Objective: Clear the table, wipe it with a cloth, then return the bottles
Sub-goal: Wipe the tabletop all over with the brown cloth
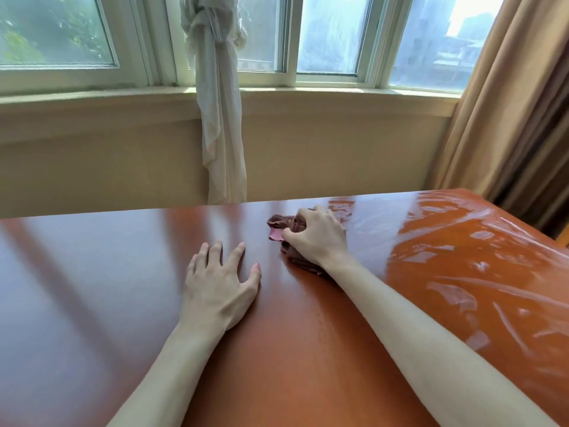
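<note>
A glossy reddish-brown wooden table (92, 288) fills the lower half of the head view. My right hand (317, 235) presses a crumpled brown and pink cloth (281, 224) against the tabletop near the far edge, fingers closed over it. My left hand (218, 282) lies flat on the table to the left of the cloth, fingers spread, holding nothing. No bottles are in view.
Wrinkled clear plastic film (462, 257) covers the table's right part. Beyond the far edge are a beige wall, a window sill (92, 98), a knotted white curtain (218, 118) hanging at centre and tan drapes (517, 103) at right.
</note>
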